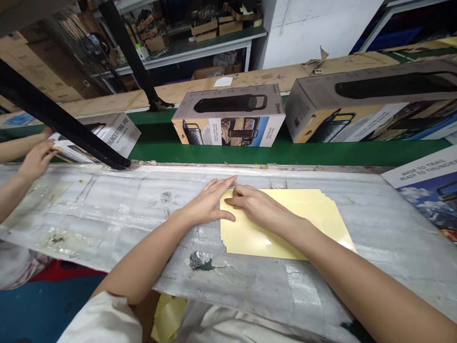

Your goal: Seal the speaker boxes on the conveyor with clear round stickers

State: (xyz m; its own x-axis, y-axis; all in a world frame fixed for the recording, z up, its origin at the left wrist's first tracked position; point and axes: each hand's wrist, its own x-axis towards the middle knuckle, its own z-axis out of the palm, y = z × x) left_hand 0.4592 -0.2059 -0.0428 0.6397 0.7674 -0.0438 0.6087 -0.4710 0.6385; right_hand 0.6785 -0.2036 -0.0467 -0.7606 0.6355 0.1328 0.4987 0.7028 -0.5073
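Pale yellow sheet (285, 224); grey-white streaked table covering (89, 209); green conveyor belt (228, 155); grey-and-tan product box (228, 128)

The right hand (257, 206) rests its fingers on a yellow sheet (289, 224), and the left hand (205, 204) lies flat on the plastic-wrapped bench (107, 209), just beside the sheet's left edge. Beyond both hands, boxes (228, 116) stand on a green ledge (214, 153). Another person's hand (37, 159) is well off to the left.
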